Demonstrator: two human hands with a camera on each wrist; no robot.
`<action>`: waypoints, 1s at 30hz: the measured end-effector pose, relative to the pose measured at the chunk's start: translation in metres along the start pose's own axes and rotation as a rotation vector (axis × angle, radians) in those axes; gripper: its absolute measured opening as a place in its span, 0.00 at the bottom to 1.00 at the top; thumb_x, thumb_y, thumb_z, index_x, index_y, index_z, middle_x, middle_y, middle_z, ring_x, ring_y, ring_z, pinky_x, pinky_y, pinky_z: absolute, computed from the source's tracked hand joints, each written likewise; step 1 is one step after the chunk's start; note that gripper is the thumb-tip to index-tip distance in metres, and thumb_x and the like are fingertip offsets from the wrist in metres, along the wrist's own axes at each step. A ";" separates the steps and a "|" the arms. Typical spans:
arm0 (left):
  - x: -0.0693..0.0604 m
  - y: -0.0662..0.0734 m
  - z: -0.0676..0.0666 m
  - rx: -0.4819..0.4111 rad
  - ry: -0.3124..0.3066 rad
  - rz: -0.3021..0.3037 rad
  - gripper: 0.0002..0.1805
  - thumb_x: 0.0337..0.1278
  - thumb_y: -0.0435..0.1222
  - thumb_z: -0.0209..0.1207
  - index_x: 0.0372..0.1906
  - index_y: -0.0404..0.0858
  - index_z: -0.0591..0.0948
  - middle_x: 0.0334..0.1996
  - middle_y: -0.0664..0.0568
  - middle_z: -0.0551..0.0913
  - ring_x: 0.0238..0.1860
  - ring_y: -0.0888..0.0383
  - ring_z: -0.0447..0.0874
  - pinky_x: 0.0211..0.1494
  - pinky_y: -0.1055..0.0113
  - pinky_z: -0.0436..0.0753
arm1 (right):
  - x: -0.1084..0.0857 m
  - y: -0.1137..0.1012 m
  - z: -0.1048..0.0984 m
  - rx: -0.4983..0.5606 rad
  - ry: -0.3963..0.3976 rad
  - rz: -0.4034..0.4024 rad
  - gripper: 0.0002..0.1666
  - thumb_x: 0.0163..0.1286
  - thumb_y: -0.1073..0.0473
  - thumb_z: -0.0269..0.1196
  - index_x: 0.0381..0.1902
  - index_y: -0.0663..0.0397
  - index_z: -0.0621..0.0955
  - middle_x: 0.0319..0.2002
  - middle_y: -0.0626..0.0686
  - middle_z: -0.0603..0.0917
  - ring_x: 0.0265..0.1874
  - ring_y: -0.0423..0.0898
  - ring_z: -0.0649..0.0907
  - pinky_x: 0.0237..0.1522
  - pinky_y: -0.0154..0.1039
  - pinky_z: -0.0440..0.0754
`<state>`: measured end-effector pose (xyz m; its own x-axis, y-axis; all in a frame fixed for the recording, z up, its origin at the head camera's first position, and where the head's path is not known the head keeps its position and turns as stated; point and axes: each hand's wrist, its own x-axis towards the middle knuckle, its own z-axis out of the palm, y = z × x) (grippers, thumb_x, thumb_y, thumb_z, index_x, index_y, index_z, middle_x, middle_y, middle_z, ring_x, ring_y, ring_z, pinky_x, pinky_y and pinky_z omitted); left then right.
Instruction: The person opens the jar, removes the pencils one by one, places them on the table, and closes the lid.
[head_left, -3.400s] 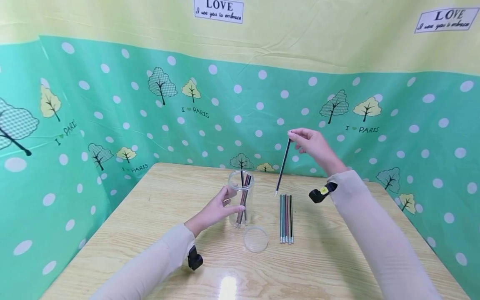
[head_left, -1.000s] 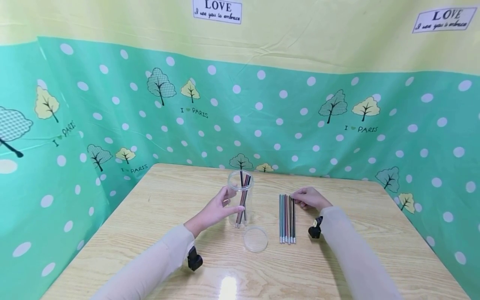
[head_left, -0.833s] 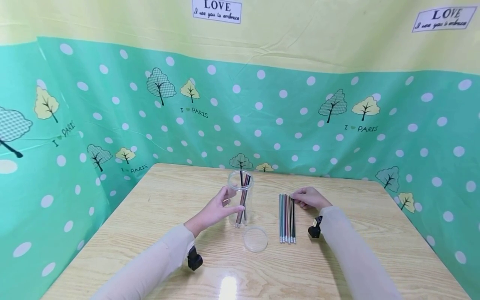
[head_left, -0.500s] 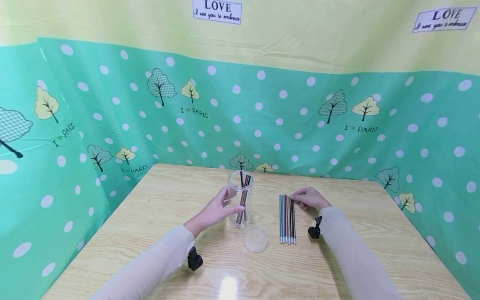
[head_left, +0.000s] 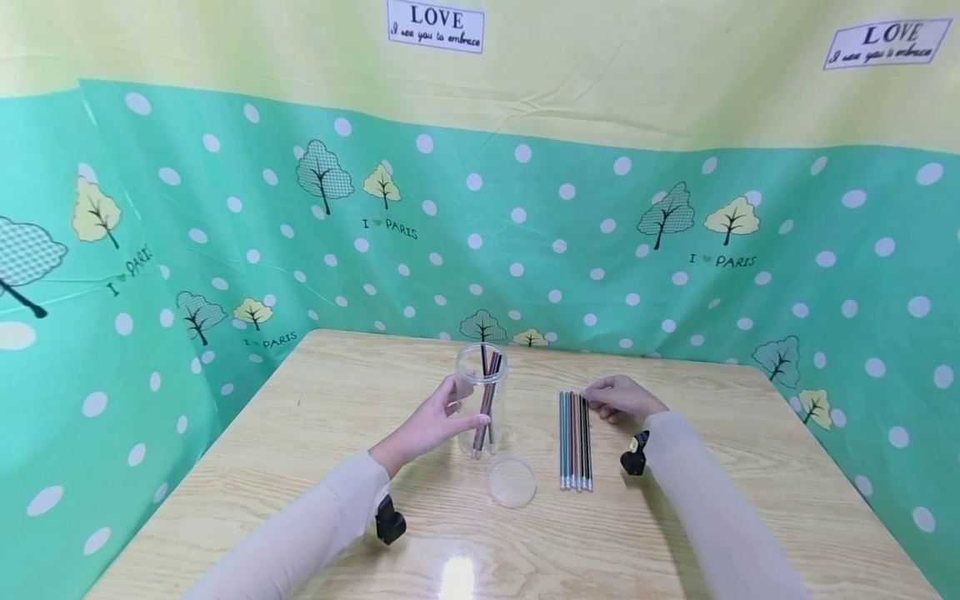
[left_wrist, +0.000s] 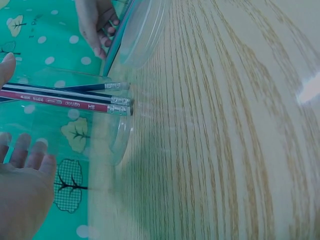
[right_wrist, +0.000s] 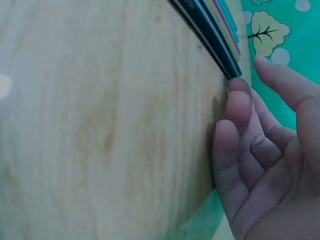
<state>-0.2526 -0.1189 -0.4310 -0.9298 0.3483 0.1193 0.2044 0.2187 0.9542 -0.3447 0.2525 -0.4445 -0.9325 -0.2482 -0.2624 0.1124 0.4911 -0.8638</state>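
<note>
– Who holds what?
– Left hand (head_left: 435, 419) grips the jar (head_left: 498, 410); right hand (head_left: 621, 397), thumb and fingers apart, touches pencils (head_left: 579, 442) right of it.
– Around?
– Table (head_left: 360, 375) beneath the jar, curtain (head_left: 517, 100) behind.

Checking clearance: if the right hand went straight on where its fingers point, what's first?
Likely the outermost black pencil, at the right edge of the pencil row; the right hand is at its far end, contact unclear.
</note>
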 end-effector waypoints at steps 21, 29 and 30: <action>-0.001 0.003 0.001 -0.001 -0.002 0.002 0.40 0.59 0.44 0.70 0.72 0.43 0.64 0.72 0.35 0.64 0.74 0.40 0.58 0.77 0.48 0.58 | -0.004 -0.048 -0.025 -0.163 -0.016 -0.126 0.30 0.76 0.46 0.59 0.63 0.66 0.74 0.53 0.68 0.80 0.46 0.62 0.80 0.48 0.55 0.85; 0.000 0.001 0.000 0.005 0.001 0.003 0.40 0.59 0.44 0.70 0.72 0.44 0.64 0.72 0.36 0.64 0.74 0.40 0.58 0.77 0.47 0.58 | -0.014 -0.085 -0.017 -0.186 -0.010 -0.206 0.32 0.72 0.41 0.62 0.61 0.60 0.77 0.48 0.59 0.83 0.44 0.56 0.81 0.44 0.46 0.86; 0.000 0.001 0.000 0.004 0.000 0.004 0.40 0.59 0.44 0.70 0.72 0.44 0.64 0.72 0.36 0.64 0.74 0.40 0.58 0.77 0.48 0.58 | -0.015 -0.090 -0.015 -0.188 -0.015 -0.217 0.32 0.72 0.41 0.62 0.61 0.60 0.77 0.48 0.58 0.83 0.43 0.55 0.81 0.44 0.45 0.86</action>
<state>-0.2524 -0.1184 -0.4304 -0.9290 0.3488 0.1233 0.2095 0.2212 0.9525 -0.3456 0.2245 -0.3566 -0.9224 -0.3761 -0.0879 -0.1560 0.5710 -0.8060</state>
